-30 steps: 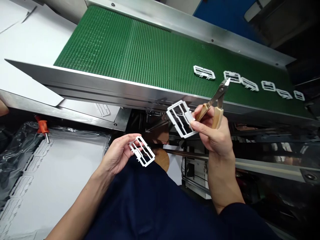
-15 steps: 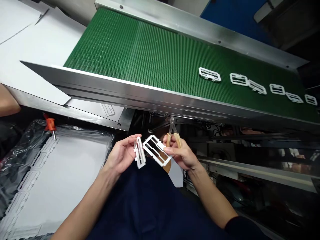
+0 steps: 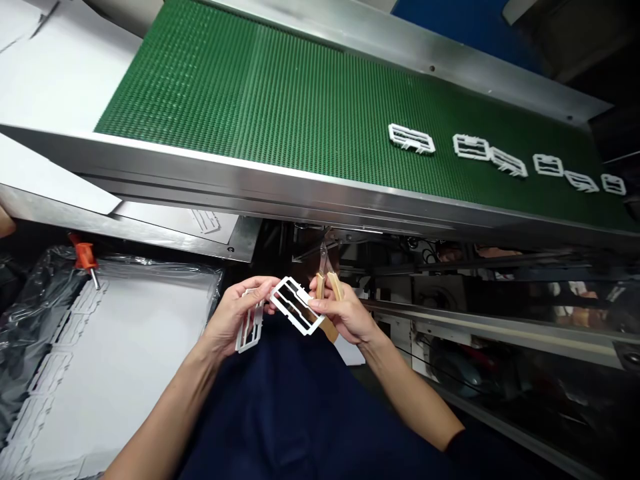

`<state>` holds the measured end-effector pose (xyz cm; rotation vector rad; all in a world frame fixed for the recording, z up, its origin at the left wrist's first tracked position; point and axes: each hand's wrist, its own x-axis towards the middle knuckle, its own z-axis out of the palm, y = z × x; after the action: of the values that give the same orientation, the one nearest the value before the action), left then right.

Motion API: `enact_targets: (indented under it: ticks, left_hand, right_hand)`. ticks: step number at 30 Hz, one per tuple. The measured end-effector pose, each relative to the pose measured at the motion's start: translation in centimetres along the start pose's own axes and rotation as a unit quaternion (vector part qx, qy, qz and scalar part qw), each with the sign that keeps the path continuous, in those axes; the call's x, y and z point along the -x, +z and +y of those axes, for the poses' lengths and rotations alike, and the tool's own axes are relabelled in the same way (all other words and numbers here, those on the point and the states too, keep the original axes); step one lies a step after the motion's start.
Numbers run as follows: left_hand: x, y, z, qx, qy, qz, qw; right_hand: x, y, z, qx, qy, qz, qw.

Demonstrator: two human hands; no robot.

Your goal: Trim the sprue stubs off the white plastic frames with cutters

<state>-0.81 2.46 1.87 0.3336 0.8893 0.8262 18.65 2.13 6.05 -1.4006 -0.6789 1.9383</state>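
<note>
My left hand [image 3: 233, 310] is closed on a white plastic frame [image 3: 250, 327] that hangs tilted below its fingers. Its fingertips are at the left corner of a second white frame [image 3: 296, 305]. My right hand [image 3: 345, 313] pinches that second frame at its right side, thumb on top. The same hand also holds pliers [image 3: 327, 277] with tan handles, jaws pointing away from me and handles spread. Both hands are close together in front of my dark blue clothing.
Several white frames [image 3: 411, 139] lie on the green conveyor belt [image 3: 300, 100], behind a metal side rail [image 3: 225, 170]. At left, an orange-handled tool [image 3: 86, 255] rests at a plastic-lined box [image 3: 130, 333] with a white sheet. Part of a person's arm [image 3: 5, 223] shows at the left edge.
The frame in my left hand has swung lower and turned its face more toward the camera. My left fingers now meet the second frame's corner. The whole view has shifted slightly.
</note>
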Motion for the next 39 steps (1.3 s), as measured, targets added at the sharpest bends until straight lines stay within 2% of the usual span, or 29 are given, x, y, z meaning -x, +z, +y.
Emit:
enact_targets:
  ticks: [4, 10, 14, 19, 22, 27, 31, 36, 39]
  left_hand:
    - [0.0, -0.6, 0.6, -0.07, -0.029, -0.009, 0.997]
    - [-0.3, -0.6, 0.6, -0.062, -0.05, -0.009, 0.997]
    - [-0.2, -0.4, 0.6, -0.063, -0.054, 0.004, 0.997]
    - [-0.2, -0.6, 1.1, -0.078, -0.061, -0.02, 0.995]
    - [-0.2, -1.2, 1.7, -0.141, -0.037, -0.049, 0.988]
    - [0.2, -1.4, 3.0, -0.279, 0.048, -0.113, 0.952]
    - [0.9, -0.9, 3.2, -0.309, 0.121, -0.137, 0.933]
    - [1.8, -0.7, 2.6, -0.319, 0.123, -0.172, 0.924]
    - [2.6, -0.7, 2.4, -0.341, 0.114, -0.182, 0.915]
  right_hand:
    - [-0.1, 0.0, 0.2, 0.007, -0.007, -0.019, 1.0]
    - [-0.4, 0.1, 0.3, -0.017, 0.0, -0.045, 0.999]
    - [-0.6, -0.1, 0.5, -0.006, 0.006, -0.03, 1.0]
    - [-0.8, -0.4, 0.8, 0.01, -0.01, -0.038, 0.999]
    - [-0.8, -0.6, 0.9, 0.041, -0.021, -0.062, 0.997]
    - [-1.1, -1.2, 1.7, 0.069, -0.016, -0.115, 0.991]
    - [-1.6, -1.1, 3.4, 0.051, -0.012, -0.147, 0.988]
    - [-1.5, -0.2, 5.6, 0.041, -0.01, -0.157, 0.987]
    - [-0.6, -0.1, 4.8, 0.144, -0.04, -0.155, 0.977]
